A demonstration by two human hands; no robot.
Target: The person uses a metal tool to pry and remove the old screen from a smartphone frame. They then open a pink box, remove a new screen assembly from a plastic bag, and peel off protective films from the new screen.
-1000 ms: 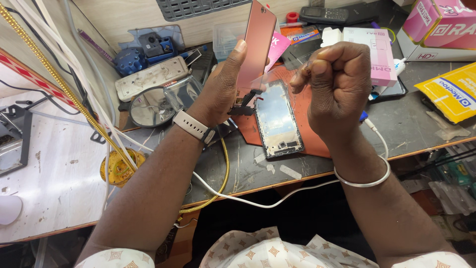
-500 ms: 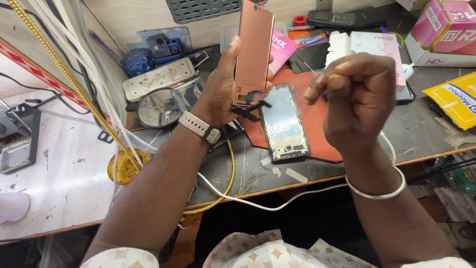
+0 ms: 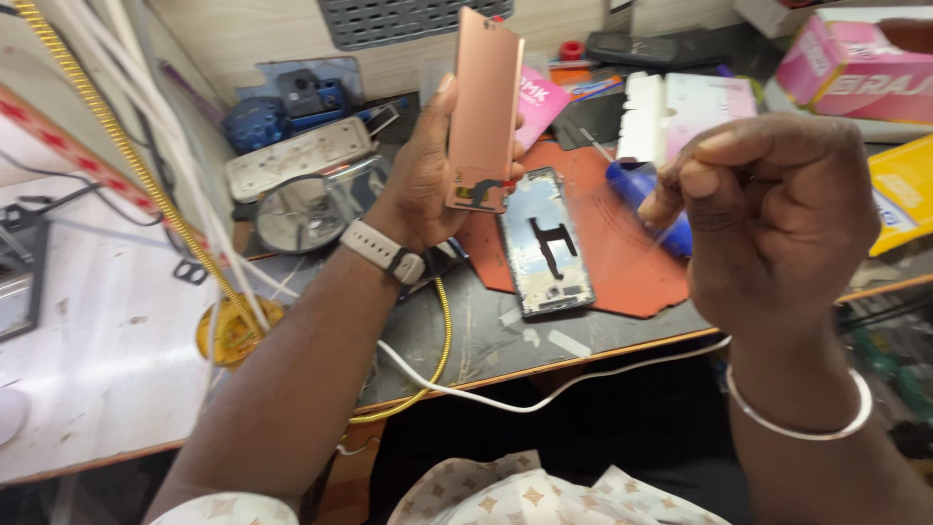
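Observation:
My left hand (image 3: 423, 180) grips a thin copper-pink phone panel (image 3: 483, 107) by its edges and holds it upright above the bench, a small black flex part at its lower end. Below it an opened phone frame (image 3: 544, 243) lies flat on a red work mat (image 3: 622, 272). My right hand (image 3: 768, 214) hovers to the right of the mat, curled into a fist with thumb and forefinger pinched together. Nothing clearly shows in that pinch. A blue-handled tool (image 3: 651, 199) lies blurred just beyond those fingers.
A white cable (image 3: 544, 394) and a yellow cable (image 3: 442, 340) trail over the bench's front edge. A round magnifier (image 3: 306, 209), a power strip (image 3: 296, 156), a pink box (image 3: 855, 73), a yellow packet (image 3: 904, 190) and a white case (image 3: 690, 112) crowd the back.
The camera has moved closer. My left hand has turned the copper-pink panel more upright. My right hand has come nearer and to the right, still clenched.

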